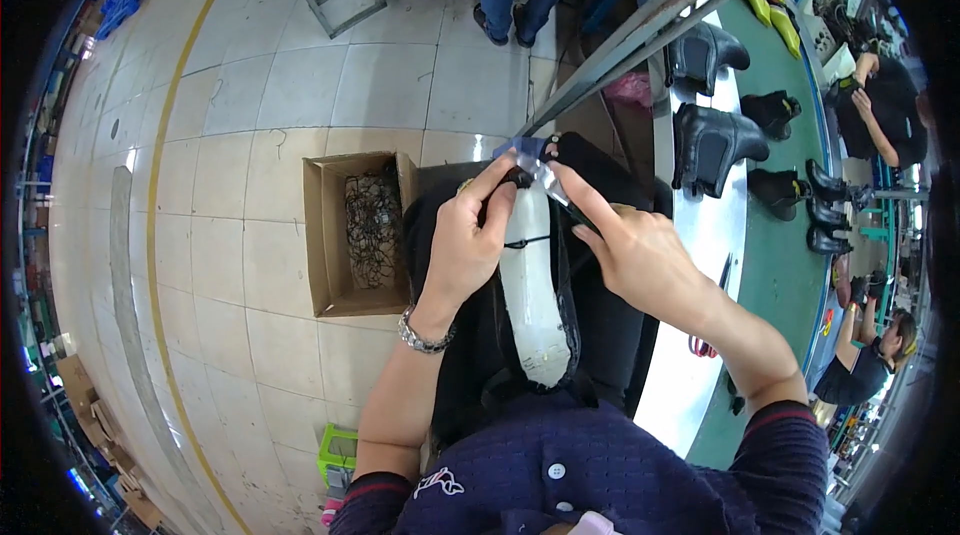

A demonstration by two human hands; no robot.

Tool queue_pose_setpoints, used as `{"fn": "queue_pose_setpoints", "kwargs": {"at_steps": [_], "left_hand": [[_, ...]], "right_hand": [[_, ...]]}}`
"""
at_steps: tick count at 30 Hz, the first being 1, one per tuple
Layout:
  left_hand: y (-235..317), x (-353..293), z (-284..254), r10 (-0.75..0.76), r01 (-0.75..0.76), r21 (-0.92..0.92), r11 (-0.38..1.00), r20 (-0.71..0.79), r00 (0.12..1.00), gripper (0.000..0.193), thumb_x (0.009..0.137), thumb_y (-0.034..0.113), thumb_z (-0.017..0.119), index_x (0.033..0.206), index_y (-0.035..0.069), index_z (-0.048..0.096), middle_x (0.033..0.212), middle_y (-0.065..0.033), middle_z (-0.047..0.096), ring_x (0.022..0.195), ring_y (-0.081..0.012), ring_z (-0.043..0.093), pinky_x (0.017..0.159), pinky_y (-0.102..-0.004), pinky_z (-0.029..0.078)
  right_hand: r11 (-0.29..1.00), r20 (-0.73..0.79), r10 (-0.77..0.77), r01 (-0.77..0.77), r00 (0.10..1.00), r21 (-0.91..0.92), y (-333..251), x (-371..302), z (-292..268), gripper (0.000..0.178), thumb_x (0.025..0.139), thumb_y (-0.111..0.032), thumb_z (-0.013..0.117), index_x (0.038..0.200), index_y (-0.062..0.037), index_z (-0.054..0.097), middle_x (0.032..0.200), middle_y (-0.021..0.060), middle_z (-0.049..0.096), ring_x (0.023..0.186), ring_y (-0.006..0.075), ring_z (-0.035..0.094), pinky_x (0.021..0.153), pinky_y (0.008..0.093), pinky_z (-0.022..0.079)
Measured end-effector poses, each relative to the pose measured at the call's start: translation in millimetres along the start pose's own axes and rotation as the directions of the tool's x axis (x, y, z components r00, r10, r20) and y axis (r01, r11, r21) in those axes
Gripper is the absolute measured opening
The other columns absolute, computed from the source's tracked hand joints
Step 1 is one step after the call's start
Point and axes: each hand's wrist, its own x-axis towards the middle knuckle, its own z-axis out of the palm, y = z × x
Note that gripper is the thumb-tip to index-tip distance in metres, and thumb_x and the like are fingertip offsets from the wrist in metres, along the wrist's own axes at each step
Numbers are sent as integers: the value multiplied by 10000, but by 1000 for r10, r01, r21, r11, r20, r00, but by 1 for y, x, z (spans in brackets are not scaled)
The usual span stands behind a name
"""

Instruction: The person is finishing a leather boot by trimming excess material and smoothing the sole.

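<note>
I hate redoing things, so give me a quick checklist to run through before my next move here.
1. White sole-shaped piece face up over the lap: ok.
2. Black cord across that piece: ok, it crosses the upper half; its tightness I cannot tell.
3. Left hand at the far end of the piece: ok; exactly what its grip closes on is hidden.
4. Right hand at the clear strip: ok, index fingertip beside or on it; firmness of grip, cannot tell.
5. Far end of the piece visible: not ok, fingers and strip partly cover it.
6. Cardboard box at the left, open: ok, dark tangled strands inside.
</note>
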Motion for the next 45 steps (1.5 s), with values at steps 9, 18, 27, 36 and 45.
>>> {"fn": "queue_pose_setpoints", "kwargs": {"at_steps": [9, 18, 27, 36, 45], "left_hand": [[-4, -3, -3, 78, -78, 3, 997, 12, 997, 354, 967, 120, 551, 1305, 14, 558, 1195, -110, 659, 861, -76, 555, 790, -217, 447], [10, -22, -8, -70, 145, -466, 873, 175, 982, 821, 896, 156, 669, 1512, -31, 159, 1488, -136, 356, 1333, -181, 361, 1088, -297, 305], [18, -83, 15, -409, 471, -407, 783, 234, 882, 831, 790, 115, 784, 1436, 38, 268, 1315, -118, 482, 1253, -213, 449, 1066, -352, 359], [-43, -123, 26, 10, 24, -69, 997, 461, 888, 1201, 721, 29, 814, 1547, 135, -51, 1555, -144, 240, 1392, -247, 343, 1116, -387, 344], [-92, -142, 30, -83, 67, 48, 997, 553, 829, 1292, 716, 18, 818, 1516, 201, -179, 1548, -171, 245, 1363, -267, 402, 1062, -410, 452]], "right_hand": [[1000, -28, -20, 20, 999, -16, 3, -4, 19, 759, 890, -95, 597, 1530, -198, 201, 770, 192, 648, 577, 325, 655, 510, 403, 536], [996, -27, -84, 83, 996, -44, -2, 9, 9, 775, 886, -62, 578, 1536, -227, 189, 613, 181, 610, 576, 332, 649, 524, 424, 525], [827, -240, 59, 87, 969, 556, 7, -54, 16, 651, 895, -4, 561, 1480, -220, 375, 904, 233, 638, 711, 336, 648, 644, 395, 520], [676, -192, 174, 25, 966, 737, -3, -123, 68, 810, 720, -283, 841, 1413, -80, 474, 1139, 194, 604, 993, 281, 634, 882, 387, 505], [639, -29, 253, -145, 967, 755, -7, -162, 112, 814, 728, -183, 833, 1437, -88, 445, 1375, 273, 488, 1164, 332, 600, 948, 415, 510]]}}
